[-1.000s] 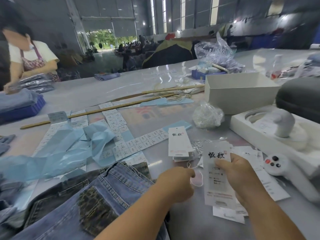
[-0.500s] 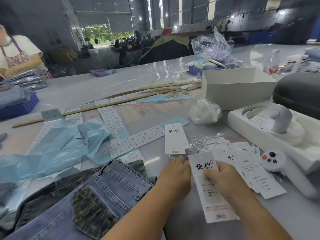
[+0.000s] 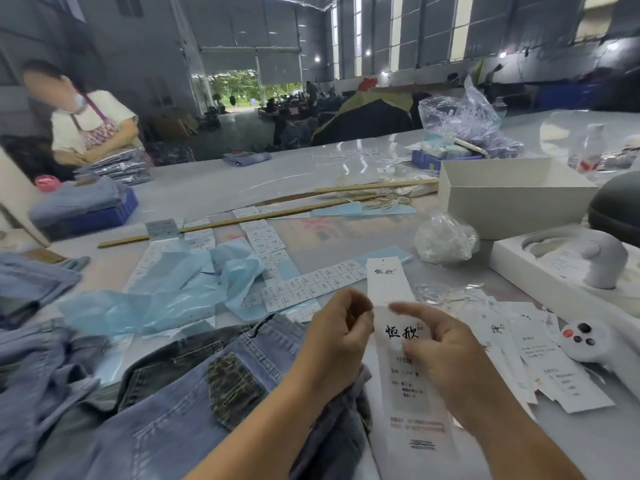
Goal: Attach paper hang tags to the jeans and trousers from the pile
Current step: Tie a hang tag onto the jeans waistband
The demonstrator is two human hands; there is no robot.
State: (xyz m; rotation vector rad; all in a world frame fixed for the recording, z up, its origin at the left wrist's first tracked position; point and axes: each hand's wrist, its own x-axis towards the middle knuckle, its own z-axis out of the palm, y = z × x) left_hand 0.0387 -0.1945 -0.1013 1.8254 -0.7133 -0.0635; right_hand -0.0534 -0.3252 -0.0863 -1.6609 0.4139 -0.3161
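A long white paper hang tag (image 3: 410, 382) with black characters is held upright over the table in front of me. My left hand (image 3: 337, 336) pinches its left edge near the top with curled fingers. My right hand (image 3: 436, 344) holds it from the right, thumb on the front and index finger stretched out. Blue jeans (image 3: 180, 403) with a dark back pocket lie on the table at the lower left, under my left forearm. More hang tags (image 3: 540, 362) lie spread to the right, and a small stack (image 3: 388, 278) stands behind the held tag.
Sticker sheets (image 3: 311, 284) and crumpled blue backing paper (image 3: 166, 292) lie ahead at the left. A white controller (image 3: 595, 341), a white tray (image 3: 540, 271), an open white box (image 3: 505, 199) and a clear bag (image 3: 445, 239) crowd the right. Another person (image 3: 86, 126) stands at the far left.
Both hands have lifted the tag off the table and brought it nearer. My left hand now pinches its edge, and the view has swung left and tilted up.
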